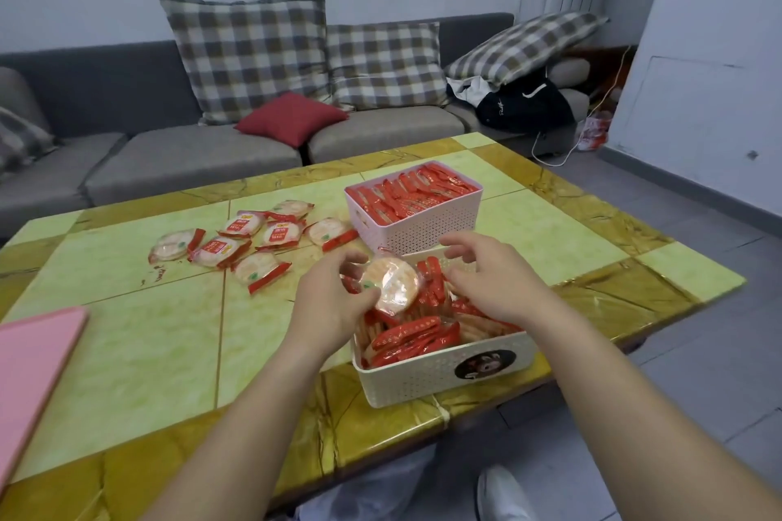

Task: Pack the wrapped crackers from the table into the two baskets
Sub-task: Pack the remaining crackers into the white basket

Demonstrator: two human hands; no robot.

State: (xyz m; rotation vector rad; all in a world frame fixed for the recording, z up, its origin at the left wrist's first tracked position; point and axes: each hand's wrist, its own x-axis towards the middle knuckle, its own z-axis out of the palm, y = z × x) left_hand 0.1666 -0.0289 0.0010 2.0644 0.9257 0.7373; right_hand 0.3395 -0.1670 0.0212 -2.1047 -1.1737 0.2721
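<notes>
Head view. The left hand (334,300) grips a round, pale rice cracker in clear wrap with red ends (389,286); its fingers (353,260) curl over the cracker's upper left edge and the thumb presses the lower left edge. The held cracker stands tilted above the near end of the cream perforated plastic basket (444,376), which sits at the near edge of the yellow-green tiled counter (148,330).

The right hand (491,283) hovers just to the right of the cracker, over the same basket, with its fingers (459,243) spread and loosely curved, grasping nothing. Whether its fingertips touch the wrap is hard to tell, as motion blurs them.

Below both sets of fingers, the cream basket holds many wrapped crackers packed on edge (410,336), their red ends upward. Just beyond the right fingers, touching the cream basket's far side, stands the pink perforated plastic basket (414,226), filled to the rim with rows of the same crackers.

To the left of the left fingers and well apart from them, a loose cluster of wrapped crackers (249,243) lies flat on the counter. A pink flat board (34,372) lies at the counter's left edge.
</notes>
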